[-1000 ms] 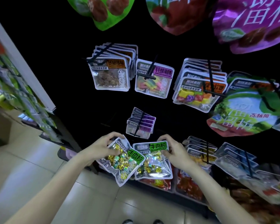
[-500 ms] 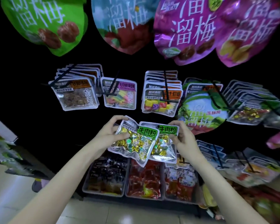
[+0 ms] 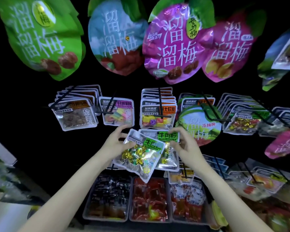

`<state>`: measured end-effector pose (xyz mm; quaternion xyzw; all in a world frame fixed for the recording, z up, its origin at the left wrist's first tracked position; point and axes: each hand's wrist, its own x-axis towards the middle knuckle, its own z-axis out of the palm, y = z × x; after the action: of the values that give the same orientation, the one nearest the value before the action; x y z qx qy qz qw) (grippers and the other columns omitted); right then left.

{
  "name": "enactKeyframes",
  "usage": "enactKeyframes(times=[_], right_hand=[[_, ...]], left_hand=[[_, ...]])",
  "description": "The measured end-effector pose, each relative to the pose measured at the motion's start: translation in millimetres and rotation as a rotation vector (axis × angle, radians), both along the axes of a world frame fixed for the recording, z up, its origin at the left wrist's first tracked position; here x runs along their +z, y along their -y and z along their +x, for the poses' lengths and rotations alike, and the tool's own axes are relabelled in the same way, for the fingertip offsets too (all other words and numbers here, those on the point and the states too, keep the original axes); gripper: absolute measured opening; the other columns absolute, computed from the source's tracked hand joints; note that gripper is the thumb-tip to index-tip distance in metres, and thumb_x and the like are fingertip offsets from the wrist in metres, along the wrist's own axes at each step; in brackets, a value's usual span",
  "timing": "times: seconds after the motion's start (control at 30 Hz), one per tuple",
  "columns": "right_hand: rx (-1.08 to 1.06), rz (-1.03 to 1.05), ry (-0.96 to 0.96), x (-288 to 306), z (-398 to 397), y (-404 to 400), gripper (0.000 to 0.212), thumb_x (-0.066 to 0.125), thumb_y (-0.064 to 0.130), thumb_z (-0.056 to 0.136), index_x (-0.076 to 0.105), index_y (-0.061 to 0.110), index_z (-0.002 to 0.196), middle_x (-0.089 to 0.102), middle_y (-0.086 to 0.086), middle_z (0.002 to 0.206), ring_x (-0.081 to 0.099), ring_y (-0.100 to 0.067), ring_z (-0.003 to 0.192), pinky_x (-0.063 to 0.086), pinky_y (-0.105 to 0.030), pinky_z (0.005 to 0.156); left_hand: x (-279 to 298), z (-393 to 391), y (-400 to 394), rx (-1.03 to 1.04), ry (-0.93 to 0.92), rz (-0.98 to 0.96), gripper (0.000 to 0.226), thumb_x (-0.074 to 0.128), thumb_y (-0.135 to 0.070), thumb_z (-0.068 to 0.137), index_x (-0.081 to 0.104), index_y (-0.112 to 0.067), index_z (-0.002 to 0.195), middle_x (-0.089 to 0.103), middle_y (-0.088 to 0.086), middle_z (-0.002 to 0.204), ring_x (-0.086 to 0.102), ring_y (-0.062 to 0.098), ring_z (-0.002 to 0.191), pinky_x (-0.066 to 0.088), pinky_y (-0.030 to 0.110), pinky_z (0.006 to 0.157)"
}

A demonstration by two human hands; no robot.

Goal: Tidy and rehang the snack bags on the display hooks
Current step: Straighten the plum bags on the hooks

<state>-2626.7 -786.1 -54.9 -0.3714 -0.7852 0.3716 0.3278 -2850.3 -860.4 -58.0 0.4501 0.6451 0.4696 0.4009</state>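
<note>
Two clear snack bags with green labels and foil-wrapped candies overlap in front of the black display wall. My left hand [image 3: 115, 143] pinches the top left corner of the front bag [image 3: 141, 156], which tilts down to the right. My right hand [image 3: 185, 144] grips the label edge of the rear bag [image 3: 167, 138], partly hidden behind the front one. Just above them hang a worm-candy bag [image 3: 118, 113] and a soft-candy stack [image 3: 157, 114] on black display hooks [image 3: 160, 104].
Large plum bags [image 3: 171, 46] hang in a row overhead. More hooked bags fill the right side [image 3: 241, 119] and a brown snack stack [image 3: 75, 113] hangs at left. Below sit grey bins [image 3: 107, 220] of red and dark packets. Pale floor lies at lower left.
The view has tilted upward, bringing the big plum bags into sight. Both hands have lifted the two bags up toward the middle row of hooks, and the bags now overlap more.
</note>
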Motion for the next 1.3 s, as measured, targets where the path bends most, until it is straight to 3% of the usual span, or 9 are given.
enactKeyframes(times=[0.13,0.3,0.43,0.5,0.57,0.83,1.03,1.23,1.3], right_hand=[[0.014,-0.029,0.034,-7.6,-2.1,6.7,0.029,0.055,0.010,0.091,0.052,0.037,0.101,0.057,-0.029,0.099,0.055,-0.045,0.086,0.046,-0.056,0.076],[-0.089,-0.092,-0.088,-5.0,22.0,7.0,0.007,0.054,0.025,0.093,0.060,0.030,0.092,0.045,-0.019,0.065,0.043,-0.018,0.054,0.032,-0.030,0.060],[-0.184,-0.126,-0.148,0.5,58.9,6.0,0.027,0.057,0.055,0.083,0.062,0.029,0.089,0.061,-0.021,0.093,0.055,-0.028,0.073,0.038,-0.028,0.064],[-0.231,-0.119,-0.119,0.6,81.6,3.9,0.020,0.065,0.040,0.081,0.059,0.023,0.088,0.063,0.003,0.096,0.059,-0.010,0.069,0.040,-0.017,0.060],[-0.286,-0.072,-0.060,-2.3,106.7,0.5,0.014,0.068,0.024,0.083,0.056,0.019,0.087,0.054,0.013,0.078,0.043,-0.004,0.048,0.030,-0.013,0.049],[-0.339,-0.064,-0.015,-0.6,208.8,-30.9,0.013,0.066,0.017,0.085,0.057,0.025,0.089,0.058,-0.025,0.089,0.038,-0.012,0.047,0.034,-0.017,0.047],[-0.171,-0.002,-0.006,0.7,259.8,-66.4,0.010,0.063,0.015,0.087,0.057,0.022,0.089,0.060,0.008,0.085,0.041,-0.017,0.051,0.035,-0.016,0.053],[-0.034,0.069,0.071,4.2,273.2,-82.1,0.021,0.054,0.010,0.093,0.051,0.030,0.092,0.053,0.023,0.064,0.029,-0.010,0.041,0.024,-0.015,0.043],[-0.052,0.044,0.005,5.3,275.8,-86.6,0.023,0.052,0.009,0.094,0.054,0.032,0.095,0.058,0.017,0.076,0.041,-0.019,0.048,0.036,-0.025,0.046]], left_hand=[[-12.7,10.6,-3.3,-0.005,0.007,-0.028,0.047,0.068,-0.012,0.084,0.049,-0.032,0.123,0.056,-0.001,0.108,0.053,0.017,0.104,0.042,0.017,0.070],[-10.6,32.9,-23.5,-0.022,0.066,0.000,0.044,0.068,-0.010,0.084,0.052,-0.027,0.121,0.058,-0.006,0.099,0.057,0.018,0.100,0.044,0.024,0.077],[-6.9,68.3,-44.4,-0.110,0.028,0.026,0.046,0.068,-0.014,0.084,0.051,-0.027,0.125,0.059,-0.005,0.104,0.058,0.015,0.099,0.046,0.025,0.077],[-7.3,90.9,-52.6,-0.154,0.014,0.038,0.045,0.067,-0.015,0.085,0.050,-0.029,0.125,0.058,-0.003,0.110,0.058,0.016,0.100,0.046,0.026,0.079],[-8.3,114.9,-60.4,-0.207,0.012,0.047,0.044,0.068,-0.016,0.085,0.049,-0.032,0.121,0.055,0.001,0.117,0.056,0.019,0.104,0.047,0.032,0.086],[-11.6,211.2,-96.7,-0.373,-0.043,0.046,0.043,0.067,-0.017,0.085,0.046,-0.040,0.115,0.049,0.003,0.120,0.054,0.019,0.107,0.046,0.031,0.086],[-13.3,256.3,-115.8,-0.308,-0.013,0.053,0.053,0.073,-0.020,0.079,0.046,-0.054,0.108,0.047,-0.005,0.128,0.049,0.018,0.118,0.044,0.044,0.099],[-12.7,280.3,-118.1,-0.199,0.038,0.135,0.036,0.067,-0.004,0.082,0.059,-0.033,0.102,0.064,-0.011,0.106,0.057,0.013,0.105,0.047,0.029,0.090],[-8.7,287.0,-117.9,-0.211,-0.022,0.179,0.027,0.066,-0.001,0.082,0.062,-0.026,0.093,0.069,-0.021,0.084,0.063,0.006,0.089,0.049,0.019,0.081]])
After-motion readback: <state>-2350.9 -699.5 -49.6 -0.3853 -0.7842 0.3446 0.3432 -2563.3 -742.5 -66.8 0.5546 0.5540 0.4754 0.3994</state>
